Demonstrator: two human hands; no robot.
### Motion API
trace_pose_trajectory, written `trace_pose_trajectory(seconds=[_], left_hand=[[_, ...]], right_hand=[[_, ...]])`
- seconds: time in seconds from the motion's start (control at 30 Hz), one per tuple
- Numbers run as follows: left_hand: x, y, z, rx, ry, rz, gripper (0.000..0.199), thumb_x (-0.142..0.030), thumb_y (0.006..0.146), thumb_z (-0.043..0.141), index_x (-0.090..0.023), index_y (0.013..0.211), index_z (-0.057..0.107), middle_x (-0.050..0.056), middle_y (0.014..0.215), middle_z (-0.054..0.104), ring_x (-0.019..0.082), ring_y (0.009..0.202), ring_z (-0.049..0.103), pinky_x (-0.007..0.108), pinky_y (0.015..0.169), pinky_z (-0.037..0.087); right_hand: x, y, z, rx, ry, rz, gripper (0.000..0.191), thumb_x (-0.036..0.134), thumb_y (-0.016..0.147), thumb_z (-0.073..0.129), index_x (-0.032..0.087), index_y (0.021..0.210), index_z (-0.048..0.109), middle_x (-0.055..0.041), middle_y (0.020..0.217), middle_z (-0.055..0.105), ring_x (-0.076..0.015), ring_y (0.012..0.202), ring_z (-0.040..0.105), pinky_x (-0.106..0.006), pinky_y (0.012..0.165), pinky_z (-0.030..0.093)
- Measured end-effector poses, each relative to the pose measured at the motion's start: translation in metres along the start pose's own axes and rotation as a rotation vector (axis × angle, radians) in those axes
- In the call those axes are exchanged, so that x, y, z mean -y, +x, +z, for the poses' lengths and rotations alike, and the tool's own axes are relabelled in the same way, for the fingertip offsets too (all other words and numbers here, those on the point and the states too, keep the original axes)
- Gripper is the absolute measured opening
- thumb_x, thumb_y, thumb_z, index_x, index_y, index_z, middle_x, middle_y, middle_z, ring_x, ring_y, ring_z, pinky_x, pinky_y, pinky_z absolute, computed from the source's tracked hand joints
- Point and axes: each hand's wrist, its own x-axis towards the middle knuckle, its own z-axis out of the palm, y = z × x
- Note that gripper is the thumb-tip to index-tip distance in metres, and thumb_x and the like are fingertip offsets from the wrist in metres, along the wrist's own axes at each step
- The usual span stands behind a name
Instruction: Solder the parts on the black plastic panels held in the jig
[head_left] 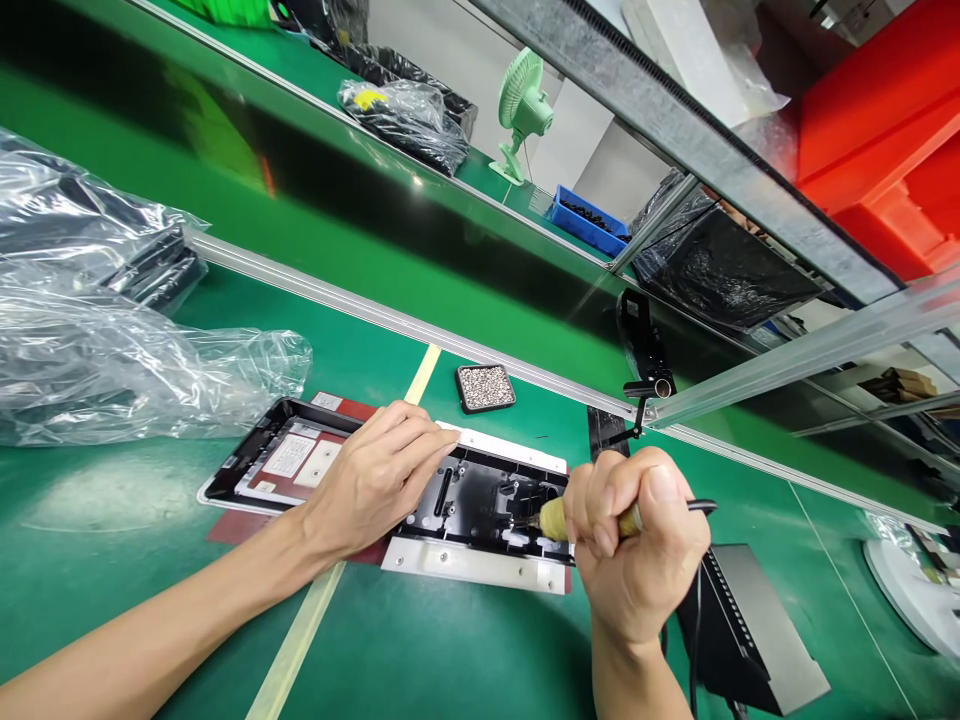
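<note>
A long black plastic housing point(480, 500) lies on the bench between white rails point(472, 567), over reddish-brown pads. My left hand point(382, 470) lies across its middle, fingers bent together at the far edge, holding it; the thumb is mostly hidden. In my right fist point(637, 530) is a soldering iron with a yellow grip point(553, 520) and a black cord. Its metal tip points left, down into the right part of the housing; whether it touches is hard to see. A framed window section point(289, 455) with labels shows left of my left hand.
A small black tray of tiny metal pieces point(486, 388) stands beyond the housing. Clear plastic bags point(135, 350) lie at the left. A black metal box point(757, 630) is right of my right hand. A metal post point(810, 345), a black device point(641, 340) and a green divider stand behind.
</note>
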Motion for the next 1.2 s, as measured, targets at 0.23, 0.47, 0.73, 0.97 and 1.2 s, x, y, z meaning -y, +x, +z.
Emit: trace_pose_trajectory(seconds=[0.23, 0.47, 0.73, 0.97, 1.2], left_hand=[[-0.0004, 0.0003, -0.0005, -0.011, -0.007, 0.01, 0.025, -0.007, 0.093, 0.064, -0.016, 0.116, 0.067, 0.007, 0.1, 0.073, 0.021, 0.097, 0.059, 0.04, 0.089, 0.053], [-0.0004, 0.0016, -0.0012, -0.015, 0.007, 0.027, 0.028, -0.003, 0.09, 0.067, -0.013, 0.117, 0.067, 0.008, 0.1, 0.073, 0.021, 0.098, 0.058, 0.04, 0.089, 0.054], [-0.0007, 0.0015, -0.0016, -0.016, 0.004, 0.037, 0.029, -0.002, 0.088, 0.068, -0.012, 0.116, 0.066, 0.009, 0.1, 0.073, 0.022, 0.098, 0.058, 0.041, 0.089, 0.054], [-0.0013, 0.0019, -0.0015, -0.017, -0.002, 0.03, 0.03, -0.002, 0.089, 0.068, -0.013, 0.116, 0.066, 0.008, 0.1, 0.073, 0.022, 0.097, 0.058, 0.041, 0.089, 0.054], [-0.0011, 0.0021, -0.0022, -0.01, -0.006, 0.021, 0.029, -0.003, 0.09, 0.067, -0.014, 0.116, 0.067, 0.008, 0.1, 0.073, 0.022, 0.097, 0.059, 0.041, 0.09, 0.054]], right_hand=[[-0.0011, 0.0006, 0.001, 0.008, 0.001, -0.017, 0.037, 0.029, 0.103, 0.048, 0.018, 0.068, 0.056, 0.006, 0.046, 0.036, -0.0064, 0.041, 0.032, -0.017, 0.04, 0.035], [-0.0004, -0.0006, -0.0005, 0.004, -0.015, -0.022, 0.039, 0.029, 0.103, 0.047, 0.018, 0.066, 0.051, 0.0055, 0.047, 0.037, -0.0066, 0.041, 0.034, -0.018, 0.04, 0.033], [-0.0016, -0.0001, -0.0008, -0.001, -0.014, -0.023, 0.038, 0.029, 0.104, 0.047, 0.018, 0.068, 0.052, 0.0054, 0.047, 0.037, -0.0071, 0.041, 0.034, -0.019, 0.04, 0.032], [-0.0009, -0.0007, -0.0013, 0.001, -0.014, -0.018, 0.038, 0.029, 0.104, 0.047, 0.018, 0.067, 0.052, 0.0055, 0.047, 0.036, -0.007, 0.041, 0.033, -0.019, 0.04, 0.032], [-0.001, -0.0012, -0.0005, -0.004, -0.015, -0.015, 0.038, 0.029, 0.104, 0.047, 0.018, 0.067, 0.051, 0.0055, 0.047, 0.035, -0.007, 0.041, 0.033, -0.019, 0.04, 0.031]])
